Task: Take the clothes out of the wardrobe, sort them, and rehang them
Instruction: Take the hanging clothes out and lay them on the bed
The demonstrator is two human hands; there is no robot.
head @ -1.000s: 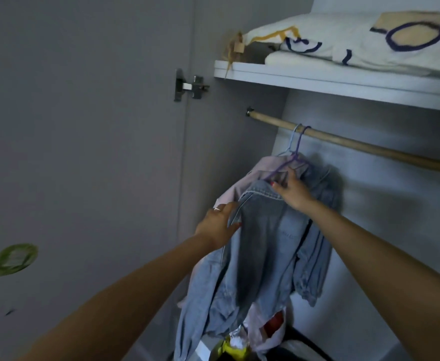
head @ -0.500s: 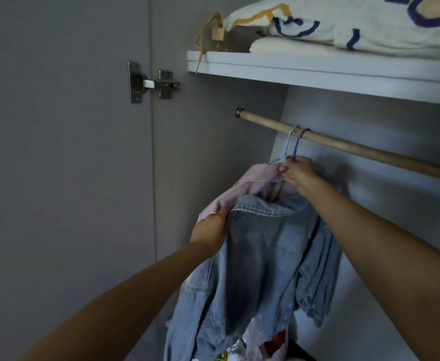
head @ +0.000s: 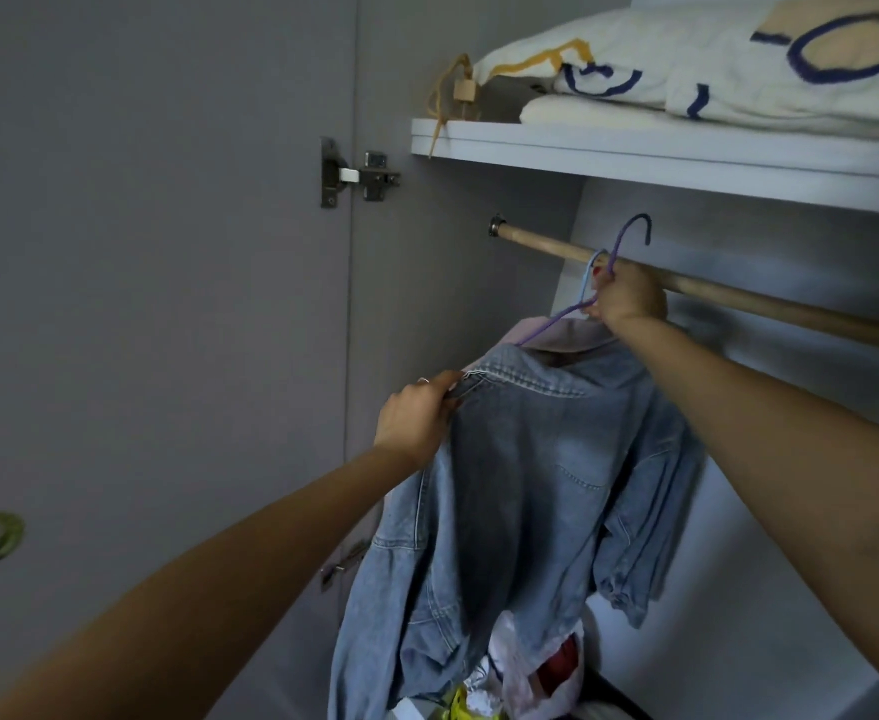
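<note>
Right hand [head: 627,298] fingers clenched round the purple hanger [head: 615,267] neck, hook raised just above the wooden rail [head: 738,298]. Denim jacket [head: 530,485] hangs below the rail; left hand [head: 416,420] fingers pinch its collar edge.

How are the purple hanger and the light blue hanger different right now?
The purple hanger has its hook raised above the wooden rod, while the light blue hanger sits lower, its hook at rod height. Purple is darker and looks thicker; light blue is pale and thin. The right hand grips both necks.
</note>
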